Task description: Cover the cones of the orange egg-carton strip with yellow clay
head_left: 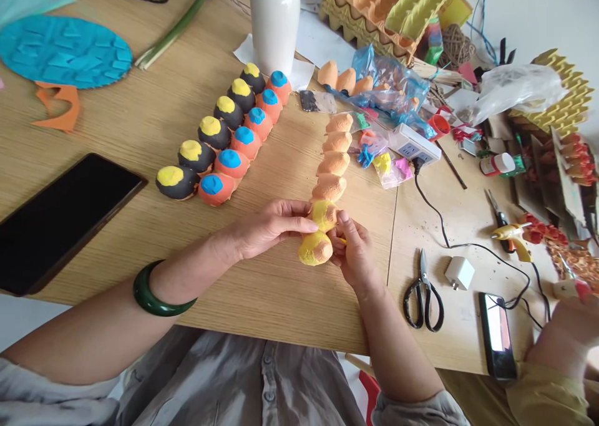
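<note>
While tight on the cup strip (334, 163), left fingers (299, 224) and right fingers (349, 226) between painted cups (230, 159) and black scissors (423, 280).

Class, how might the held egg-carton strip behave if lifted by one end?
The egg-carton strip looks like moulded pulp, so probably light. Its narrow single row may flex between cups. The two yellow-coated cups could weigh down their end.
</note>
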A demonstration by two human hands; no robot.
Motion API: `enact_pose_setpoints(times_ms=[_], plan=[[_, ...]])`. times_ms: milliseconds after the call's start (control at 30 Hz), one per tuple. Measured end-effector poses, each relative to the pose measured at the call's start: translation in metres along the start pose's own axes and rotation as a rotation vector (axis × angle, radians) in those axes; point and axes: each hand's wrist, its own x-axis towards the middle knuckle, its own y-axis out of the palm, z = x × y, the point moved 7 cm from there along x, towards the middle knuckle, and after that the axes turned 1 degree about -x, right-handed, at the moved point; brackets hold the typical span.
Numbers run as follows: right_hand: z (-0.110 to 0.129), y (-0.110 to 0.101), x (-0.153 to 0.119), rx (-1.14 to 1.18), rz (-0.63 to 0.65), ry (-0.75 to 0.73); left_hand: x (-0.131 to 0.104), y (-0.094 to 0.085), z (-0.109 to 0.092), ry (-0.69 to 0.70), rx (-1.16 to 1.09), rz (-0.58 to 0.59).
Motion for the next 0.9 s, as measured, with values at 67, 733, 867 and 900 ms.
enact_pose_setpoints(times_ms=[67, 733, 867, 900], plan=[[0.001, 0.0, -0.001, 0.005, 0.004, 0.002, 0.0, -0.001, -0.004, 0.029, 0.088, -0.014], [0.0, -0.003, -0.005, 0.047, -0.063, 0.036, -0.004, -0.017, -0.018, 0.125, 0.569, -0.213], [0.004, -0.003, -0.007, 0.021, -0.103, -0.01, -0.004, -0.019, -0.016, 0.145, 0.578, -0.221], [0.004, -0.003, -0.007, 0.022, -0.1, -0.013, -0.004, -0.02, -0.016, 0.149, 0.583, -0.228]])
